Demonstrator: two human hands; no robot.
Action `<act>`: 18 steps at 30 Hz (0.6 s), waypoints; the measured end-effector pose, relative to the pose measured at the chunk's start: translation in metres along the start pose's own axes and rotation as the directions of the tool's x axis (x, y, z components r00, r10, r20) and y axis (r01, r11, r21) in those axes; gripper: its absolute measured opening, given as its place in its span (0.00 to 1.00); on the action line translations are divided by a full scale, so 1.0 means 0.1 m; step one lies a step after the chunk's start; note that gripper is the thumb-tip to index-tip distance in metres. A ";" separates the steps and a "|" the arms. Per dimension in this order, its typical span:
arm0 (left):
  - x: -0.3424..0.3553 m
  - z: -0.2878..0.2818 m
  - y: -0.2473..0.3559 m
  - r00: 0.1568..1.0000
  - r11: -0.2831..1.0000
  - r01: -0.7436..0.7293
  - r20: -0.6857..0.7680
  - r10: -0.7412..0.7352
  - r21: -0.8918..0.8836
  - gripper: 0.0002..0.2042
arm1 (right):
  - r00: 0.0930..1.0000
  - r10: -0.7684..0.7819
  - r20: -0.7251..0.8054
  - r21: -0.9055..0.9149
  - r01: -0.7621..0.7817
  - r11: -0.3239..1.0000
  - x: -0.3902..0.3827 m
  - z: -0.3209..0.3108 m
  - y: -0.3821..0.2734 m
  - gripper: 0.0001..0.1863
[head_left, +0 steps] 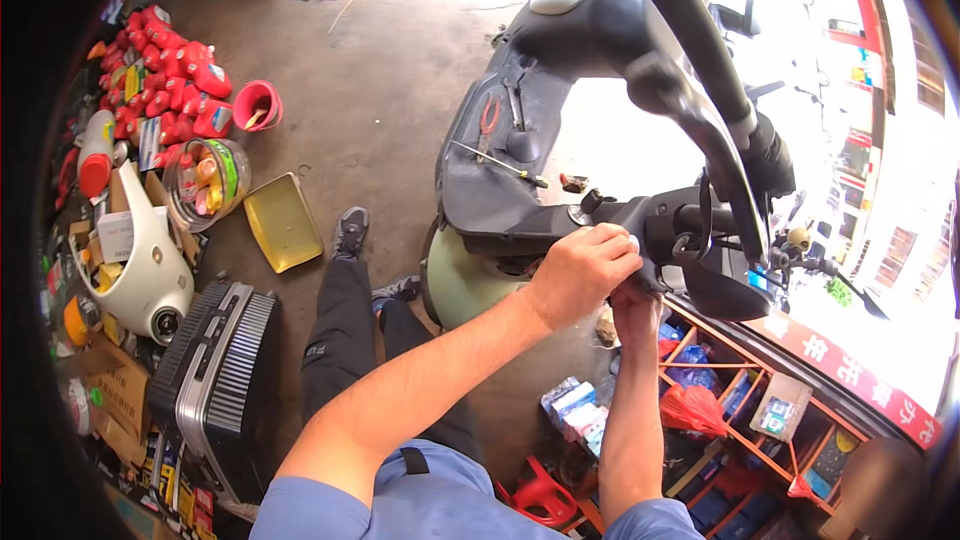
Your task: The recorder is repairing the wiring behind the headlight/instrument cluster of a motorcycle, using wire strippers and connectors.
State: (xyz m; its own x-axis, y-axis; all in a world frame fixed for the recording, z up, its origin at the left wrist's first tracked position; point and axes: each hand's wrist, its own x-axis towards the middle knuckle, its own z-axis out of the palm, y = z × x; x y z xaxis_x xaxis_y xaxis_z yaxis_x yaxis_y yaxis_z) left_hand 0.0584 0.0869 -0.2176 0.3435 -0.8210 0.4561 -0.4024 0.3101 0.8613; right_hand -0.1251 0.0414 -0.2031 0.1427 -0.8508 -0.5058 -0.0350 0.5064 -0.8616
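A dark scooter stands at the right, with a black handlebar grip (690, 30), a brake lever and a pale green body panel (468, 280). My left hand (588, 268) is at the steering column, just below the handlebar. Its fingers are curled and pinched together beside a small whitish spot; what they hold is too small to name. Below and beside it, my right hand (634, 302) reaches up to the column's underside, its fingers mostly hidden. Red-handled pliers (490, 114), a wrench-like tool (515, 105) and a screwdriver (505, 166) lie on the scooter's footboard.
To the left are piled red bottles (160, 70), a pink bucket (257, 104), a yellow tray (283, 224), a white scooter panel (150, 260) and a black ribbed case (215, 380). An orange-framed shelf (740, 365) and red stool (542, 492) sit at lower right.
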 end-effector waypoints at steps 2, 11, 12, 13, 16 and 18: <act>0.00 -0.01 -0.03 1.000 0.999 -0.001 -0.009 0.001 -0.040 0.08 | 1.000 -0.007 -0.009 -0.018 0.007 1.000 0.02 -0.02 0.01 0.21; 0.03 0.03 -0.10 0.999 0.990 0.052 0.012 -0.051 -0.132 0.06 | 0.998 0.033 0.048 0.068 -0.036 0.997 0.07 -0.38 0.15 0.16; 0.03 0.03 -0.10 0.997 0.991 0.071 0.025 -0.068 -0.112 0.06 | 0.995 -0.004 0.096 0.092 -0.005 0.996 0.03 -0.44 0.17 0.18; 0.04 0.03 -0.12 0.997 0.993 0.065 0.050 -0.061 -0.094 0.11 | 0.990 -0.079 0.116 0.087 0.069 0.994 0.02 -0.48 0.21 0.25; 0.08 0.02 -0.14 0.997 0.989 0.068 0.050 -0.062 -0.133 0.11 | 0.999 -0.015 0.037 0.269 0.005 0.963 0.08 -0.56 0.28 0.19; 0.09 0.00 -0.15 0.996 0.990 0.063 0.075 -0.054 -0.122 0.11 | 1.000 -0.006 -0.018 0.193 0.009 0.981 0.09 -0.55 0.30 0.19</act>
State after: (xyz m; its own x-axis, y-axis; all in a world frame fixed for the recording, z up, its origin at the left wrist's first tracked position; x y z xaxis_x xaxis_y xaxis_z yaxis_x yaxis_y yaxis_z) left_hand 0.0674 0.0746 -0.2259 0.3005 -0.8701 0.3908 -0.2732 0.3140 0.9093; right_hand -0.1788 0.0411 -0.2362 0.1254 -0.8562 -0.5012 0.1579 0.5160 -0.8419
